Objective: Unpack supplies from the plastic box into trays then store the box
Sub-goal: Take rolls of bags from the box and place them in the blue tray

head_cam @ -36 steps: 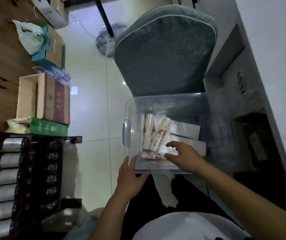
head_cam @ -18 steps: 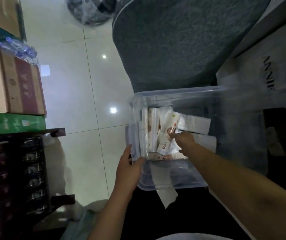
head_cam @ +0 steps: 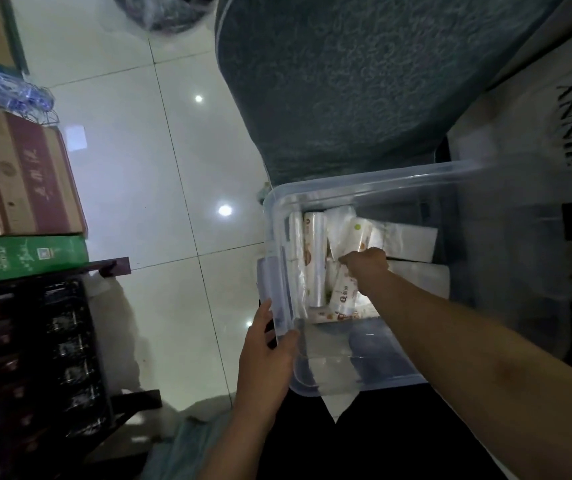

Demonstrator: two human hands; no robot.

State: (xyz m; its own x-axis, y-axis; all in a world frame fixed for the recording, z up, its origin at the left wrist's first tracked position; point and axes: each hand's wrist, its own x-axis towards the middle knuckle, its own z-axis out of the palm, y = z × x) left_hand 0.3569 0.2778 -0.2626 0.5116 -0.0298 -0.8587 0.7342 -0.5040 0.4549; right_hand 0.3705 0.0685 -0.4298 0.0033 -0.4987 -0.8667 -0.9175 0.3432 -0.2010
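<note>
Early days, we reckon: the plastic box (head_cam: pixel 381 181) sits at our knees in front of the grey chair (head_cam: pixel 347 81), a bunch of supplies still inside. Our left grip (head_cam: pixel 267 348) is clamped on its near-left rim and our right grip (head_cam: pixel 364 268) looks curled round one white pack (head_cam: pixel 343 296). The box isn't emptied or stored yet, and around us there's glossy tiled floor (head_cam: pixel 173 168), cardboard cartons (head_cam: pixel 28 178) and a dark rack (head_cam: pixel 35 358) on the left.

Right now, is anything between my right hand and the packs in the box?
Nothing visible. The box has no lid on, and the right hand is inside it, gripping a pack. The left hand holds the rim.
</note>
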